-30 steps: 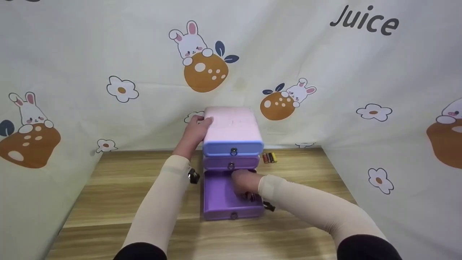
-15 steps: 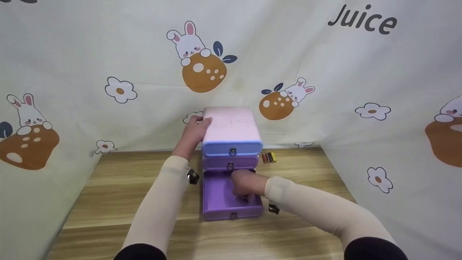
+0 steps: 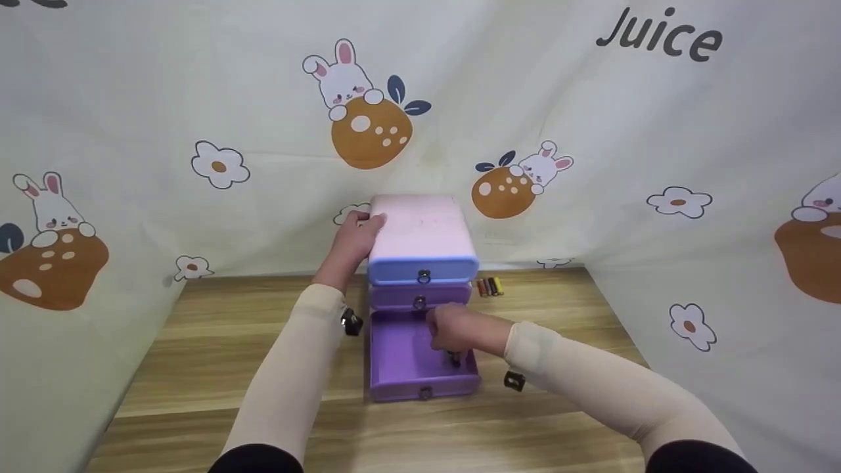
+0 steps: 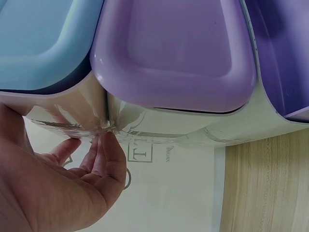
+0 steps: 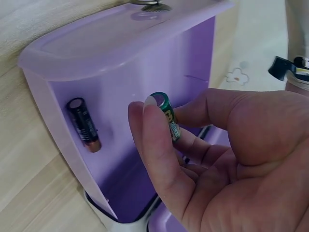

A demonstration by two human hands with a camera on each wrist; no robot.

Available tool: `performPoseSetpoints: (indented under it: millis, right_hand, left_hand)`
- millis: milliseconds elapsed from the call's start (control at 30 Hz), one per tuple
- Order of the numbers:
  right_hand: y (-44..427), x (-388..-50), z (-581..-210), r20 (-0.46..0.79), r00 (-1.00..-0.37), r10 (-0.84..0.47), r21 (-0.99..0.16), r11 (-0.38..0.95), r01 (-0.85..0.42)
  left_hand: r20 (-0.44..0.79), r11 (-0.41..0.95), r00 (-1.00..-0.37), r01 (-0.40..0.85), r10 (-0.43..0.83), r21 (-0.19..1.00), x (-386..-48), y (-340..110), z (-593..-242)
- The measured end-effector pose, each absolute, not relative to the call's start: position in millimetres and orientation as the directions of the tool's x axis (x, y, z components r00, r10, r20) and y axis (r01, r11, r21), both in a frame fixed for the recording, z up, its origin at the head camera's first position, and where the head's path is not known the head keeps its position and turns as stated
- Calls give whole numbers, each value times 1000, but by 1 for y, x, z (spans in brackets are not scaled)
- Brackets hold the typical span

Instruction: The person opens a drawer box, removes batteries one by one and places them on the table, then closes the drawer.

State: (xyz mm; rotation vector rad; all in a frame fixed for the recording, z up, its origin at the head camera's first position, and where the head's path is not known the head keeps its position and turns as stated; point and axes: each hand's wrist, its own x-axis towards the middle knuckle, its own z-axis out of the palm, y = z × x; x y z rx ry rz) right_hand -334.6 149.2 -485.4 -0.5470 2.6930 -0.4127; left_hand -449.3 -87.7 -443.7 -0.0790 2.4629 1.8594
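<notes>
A small drawer unit (image 3: 420, 226) has a pink top, with its lowest purple drawer (image 3: 401, 348) pulled out. My left hand (image 3: 355, 238) rests against the unit's left side near the top; in the left wrist view its fingertips touch the side wall. Above the pulled-out drawer, my right hand (image 3: 456, 327) pinches a green battery (image 5: 170, 118) between thumb and fingers, seen in the right wrist view. A black and copper battery (image 5: 84, 124) lies inside that drawer.
Several batteries (image 3: 489, 287) lie side by side on the wooden table (image 3: 250, 368), right of the unit. The blue top drawer (image 3: 424, 270) and purple middle drawer (image 3: 420, 296) are closed. A printed cloth (image 3: 282, 164) hangs behind and at both sides.
My right hand has moved to the right and slightly up within the drawer area, uncovering more of the drawer and a dark battery in it. My left hand stays on the unit.
</notes>
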Motion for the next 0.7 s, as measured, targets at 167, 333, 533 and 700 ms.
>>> performPoseSetpoints:
  millis: [167, 333, 533, 700]
  right_hand:
    - [160, -331, -478, -285, -852, -439, -416, 857, -303]
    - [173, -329, -474, -274, -849, -451, -437, 845, -308]
    - [192, -326, -470, -283, -856, -433, -498, 829, -255]
    - [209, -329, -464, -248, -873, -419, -505, 825, -252]
  left_hand:
    - [-67, 268, -998, -67, -11, 961, -450, -87, -444]
    - [-66, 271, -998, -67, -14, 960, -449, -86, -445]
    - [-70, 271, -997, -72, -14, 960, -448, -86, -445]
    - [-64, 276, -998, -67, -18, 959, -448, -86, -444]
